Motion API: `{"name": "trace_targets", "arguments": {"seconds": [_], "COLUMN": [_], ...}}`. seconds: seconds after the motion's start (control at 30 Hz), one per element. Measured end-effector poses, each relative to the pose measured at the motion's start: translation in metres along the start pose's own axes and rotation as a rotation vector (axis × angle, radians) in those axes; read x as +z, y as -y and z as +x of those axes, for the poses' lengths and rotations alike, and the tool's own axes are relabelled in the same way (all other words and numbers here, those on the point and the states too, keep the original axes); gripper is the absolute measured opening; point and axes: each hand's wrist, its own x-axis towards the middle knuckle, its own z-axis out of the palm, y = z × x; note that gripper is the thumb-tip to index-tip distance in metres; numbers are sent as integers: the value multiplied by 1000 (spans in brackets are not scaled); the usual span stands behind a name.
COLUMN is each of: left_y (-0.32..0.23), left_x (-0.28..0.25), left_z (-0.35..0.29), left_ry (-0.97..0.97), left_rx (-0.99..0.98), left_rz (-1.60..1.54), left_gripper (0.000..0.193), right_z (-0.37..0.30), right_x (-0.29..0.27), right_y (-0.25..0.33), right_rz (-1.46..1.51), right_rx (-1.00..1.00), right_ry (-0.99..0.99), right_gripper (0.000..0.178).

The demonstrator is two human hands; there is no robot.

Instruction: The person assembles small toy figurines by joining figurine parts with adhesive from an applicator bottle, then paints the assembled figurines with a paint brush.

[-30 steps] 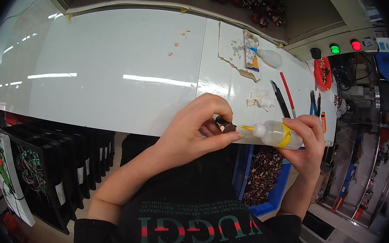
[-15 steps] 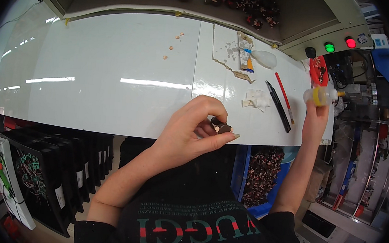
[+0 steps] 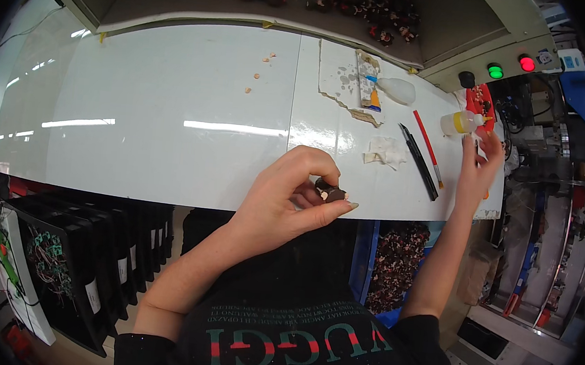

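Near the table's front edge, my left hand [image 3: 288, 192] is closed around a small dark brown figurine [image 3: 335, 195] with peach-coloured bits. Its fingers and thumb hide part of the piece. At the right side of the table, my right hand [image 3: 482, 163] has its fingers apart, holding nothing. Just beyond its fingertips lies a clear squeeze bottle [image 3: 458, 122] with a yellow band and yellow tip. A red tray [image 3: 479, 101] of small parts sits behind the bottle.
The white table [image 3: 170, 151] bears a black pen-like tool [image 3: 418, 162], a red brush [image 3: 426, 145], a crumpled tissue [image 3: 384, 151], a white bottle [image 3: 396, 89] on cardboard [image 3: 336, 82] and peach bits [image 3: 256, 76]. A blue crate [image 3: 364, 258] of parts stands below the front edge.
My right hand has let go of the yellow-banded bottle, which now lies farther left and away from me. The left hand keeps its hold on the figurine, almost unmoved.
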Motion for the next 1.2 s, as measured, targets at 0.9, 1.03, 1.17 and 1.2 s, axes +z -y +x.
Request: {"name": "trace_targets", "arguments": {"seconds": [0.9, 1.03, 1.17, 1.2], "left_y": [4, 2, 4, 5], "left_x": [-2, 0, 1, -1], "left_z": [-10, -11, -15, -17], "left_ry": [35, 20, 5, -4], "left_rx": [-27, -23, -34, -33], "left_rz": [4, -38, -69, -63], "left_gripper": [28, 26, 26, 28], "right_z": [-54, -55, -70, -75], "right_x": [4, 1, 8, 10], "right_y": [141, 115, 116, 117], "right_rz": [410, 348, 293, 298], "right_rx": [-531, -456, -274, -272], "right_ry": [974, 914, 664, 659], "right_gripper": [37, 35, 31, 31]}}
